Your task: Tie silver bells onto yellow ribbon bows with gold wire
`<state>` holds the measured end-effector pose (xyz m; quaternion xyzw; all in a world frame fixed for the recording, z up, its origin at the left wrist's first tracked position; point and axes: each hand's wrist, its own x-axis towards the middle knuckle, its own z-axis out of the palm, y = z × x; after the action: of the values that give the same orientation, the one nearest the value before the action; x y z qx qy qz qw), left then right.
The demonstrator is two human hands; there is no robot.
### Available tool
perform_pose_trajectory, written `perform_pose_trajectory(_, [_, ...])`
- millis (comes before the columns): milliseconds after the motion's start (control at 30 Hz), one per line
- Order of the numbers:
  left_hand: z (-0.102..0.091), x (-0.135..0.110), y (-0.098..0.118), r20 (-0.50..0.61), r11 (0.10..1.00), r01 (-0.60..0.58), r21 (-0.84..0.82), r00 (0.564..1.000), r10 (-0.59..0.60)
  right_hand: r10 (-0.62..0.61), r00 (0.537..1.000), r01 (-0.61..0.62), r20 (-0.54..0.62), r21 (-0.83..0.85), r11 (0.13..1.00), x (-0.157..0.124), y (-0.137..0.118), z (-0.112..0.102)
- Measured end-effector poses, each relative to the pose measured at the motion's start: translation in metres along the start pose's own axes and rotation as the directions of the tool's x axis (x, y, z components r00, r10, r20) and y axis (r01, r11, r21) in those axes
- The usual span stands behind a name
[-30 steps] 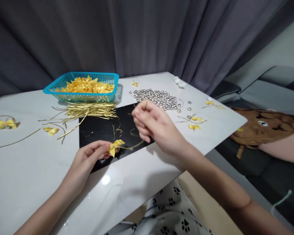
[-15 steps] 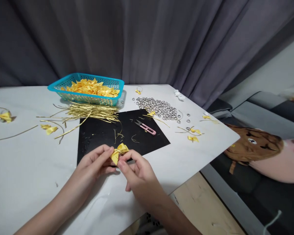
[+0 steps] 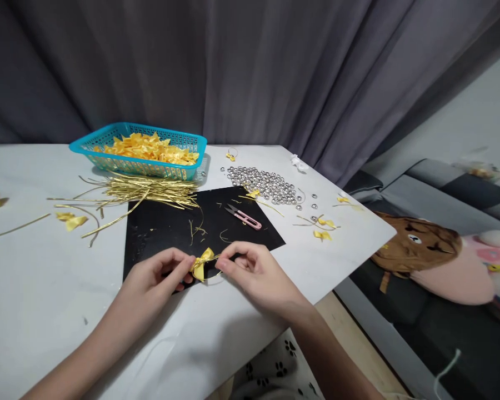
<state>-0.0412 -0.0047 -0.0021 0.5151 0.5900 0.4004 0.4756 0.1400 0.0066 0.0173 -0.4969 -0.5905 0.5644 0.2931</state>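
My left hand point(image 3: 156, 275) pinches a small yellow ribbon bow point(image 3: 200, 263) over the near edge of a black mat point(image 3: 162, 225). My right hand point(image 3: 254, 272) is closed in a pinch just right of the bow, gripping a thin gold wire tie point(image 3: 215, 265) that runs from the bow's middle. Both hands hover low above the white table point(image 3: 37, 289).
A teal basket point(image 3: 139, 149) of yellow bows stands at the back, with a bundle of gold wire ties point(image 3: 150, 190) before it. Pink snips point(image 3: 245, 216) lie on the mat. Silver beads point(image 3: 264, 182) are heaped behind them. Loose bows point(image 3: 321, 229) lie scattered. A sofa with a bear cushion point(image 3: 416, 244) lies right.
My right hand came down from near the beads to the bow, then slid right, drawing the wire out. The pink snips now lie uncovered on the mat.
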Motion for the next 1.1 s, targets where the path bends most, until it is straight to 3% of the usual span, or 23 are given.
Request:
perform_pose_trajectory(133, [0.000,0.001,0.002,-0.028,0.995,0.063,-0.080,0.997,-0.066,-0.111,0.986,0.124,-0.125,0.096,0.988,0.002,0.005,-0.002])
perform_pose_trajectory(233, [0.000,0.001,0.004,-0.055,0.985,0.109,-0.132,0.992,-0.117,-0.119,0.962,0.180,-0.245,0.243,0.953,0.000,0.005,0.000])
perform_pose_trajectory(400, [-0.002,0.001,0.003,-0.023,0.961,0.180,-0.210,0.982,-0.189,-0.207,0.927,0.327,-0.314,0.400,0.856,-0.008,-0.010,-0.005])
perform_pose_trajectory(467, [-0.003,0.002,0.001,-0.006,0.963,0.174,-0.207,0.984,-0.179,-0.262,0.892,0.407,-0.367,0.404,0.819,-0.011,-0.021,-0.012])
perform_pose_trajectory(567, [-0.004,0.002,-0.001,-0.044,0.991,0.067,-0.116,0.996,-0.072,-0.290,0.861,0.456,-0.419,0.378,0.806,-0.016,-0.033,-0.021])
perform_pose_trajectory(667, [-0.005,0.002,-0.002,-0.068,0.999,-0.002,-0.044,0.998,-0.001,-0.266,0.886,0.398,-0.380,0.330,0.856,-0.018,-0.031,-0.015])
perform_pose_trajectory(867, [-0.006,-0.002,0.001,-0.019,0.994,0.048,-0.093,0.999,-0.050,-0.189,0.960,0.219,-0.205,0.130,0.967,-0.007,0.012,0.033])
perform_pose_trajectory(967, [-0.005,-0.002,0.004,-0.013,0.990,0.053,-0.128,0.998,-0.055,-0.133,0.968,0.161,-0.211,0.119,0.980,0.002,0.027,0.047])
perform_pose_trajectory(1100, [-0.004,-0.002,0.003,-0.022,0.990,0.050,-0.136,0.998,-0.053,-0.073,0.969,0.105,-0.237,0.122,0.987,0.007,0.029,0.049])
